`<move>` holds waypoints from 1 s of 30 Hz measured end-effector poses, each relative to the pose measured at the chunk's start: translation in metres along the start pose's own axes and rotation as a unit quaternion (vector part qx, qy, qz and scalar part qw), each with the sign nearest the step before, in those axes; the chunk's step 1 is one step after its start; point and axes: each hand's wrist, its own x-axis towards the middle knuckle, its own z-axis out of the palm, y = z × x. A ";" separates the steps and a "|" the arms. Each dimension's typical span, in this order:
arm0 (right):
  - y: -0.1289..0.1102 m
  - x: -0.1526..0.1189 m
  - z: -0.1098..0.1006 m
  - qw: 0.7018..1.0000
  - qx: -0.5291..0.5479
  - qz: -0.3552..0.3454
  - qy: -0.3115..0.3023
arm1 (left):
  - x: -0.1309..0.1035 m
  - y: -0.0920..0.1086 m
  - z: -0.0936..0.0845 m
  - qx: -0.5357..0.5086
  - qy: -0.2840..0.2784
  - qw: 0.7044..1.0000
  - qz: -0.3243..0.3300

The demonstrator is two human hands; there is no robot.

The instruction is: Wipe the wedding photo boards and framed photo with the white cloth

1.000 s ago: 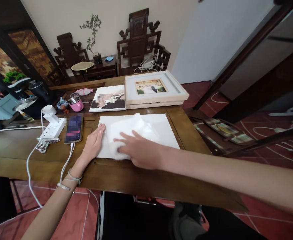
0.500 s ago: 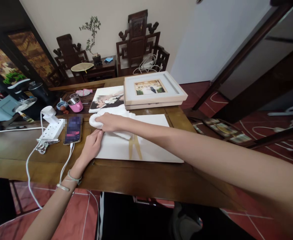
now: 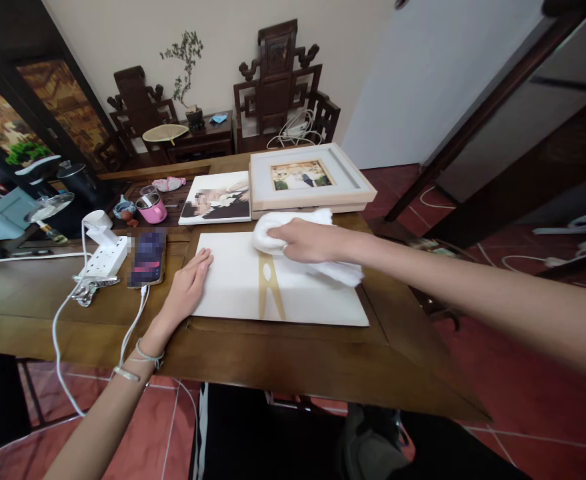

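Note:
A white cloth [image 3: 343,270] is bunched in my right hand [image 3: 305,241], which presses it onto the upper middle of a flat white board [image 3: 227,287]. The board lies on the wooden table, and a tan stand-like strip [image 3: 267,287] with an oval hole shows on its face. My left hand [image 3: 190,283] rests flat on the board's left edge, fingers stretched out and holding nothing. The cloth hides part of the board's far edge and the top of the tan strip.
Behind the board are a photo print [image 3: 217,200] and stacked pale frames [image 3: 310,183]. To the left lie a charging phone [image 3: 147,257], a white power strip [image 3: 105,257] and a pink mug [image 3: 153,209]. Cables trail over the table's front edge [image 3: 273,367].
My right hand has slid the cloth rightward from the board's upper left corner to its upper middle. My left hand stays at the left edge, and more of the board is uncovered.

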 end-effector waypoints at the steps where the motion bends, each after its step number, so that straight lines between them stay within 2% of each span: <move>1: 0.009 -0.006 0.003 1.000 0.003 0.001 0.004 | 0.000 0.000 0.000 0.001 0.000 1.000 -0.001; 4: 0.032 -0.021 0.011 1.000 0.005 0.007 0.009 | 0.000 0.002 0.000 0.002 0.001 1.000 -0.004; 7: 0.039 -0.028 0.016 1.000 -0.003 0.019 0.005 | 0.000 0.002 0.000 0.003 0.005 1.000 -0.005; 11: 0.022 -0.020 0.018 0.999 -0.026 0.018 0.003 | 0.001 0.001 0.001 0.002 0.007 1.000 -0.002; 17: -0.018 0.016 0.014 1.000 -0.024 -0.013 0.010 | 0.001 0.000 0.000 -0.001 0.011 1.000 -0.004; 21: -0.026 0.023 0.013 1.000 -0.016 -0.002 0.012 | 0.000 0.001 -0.001 -0.003 0.007 1.000 -0.007; 24: -0.015 0.013 0.012 1.000 -0.014 0.011 0.008 | 0.000 0.001 -0.002 -0.006 0.006 1.000 -0.009; 30: 0.038 -0.020 0.016 0.999 -0.045 0.015 0.015 | 0.001 0.001 -0.001 -0.002 0.007 1.000 -0.009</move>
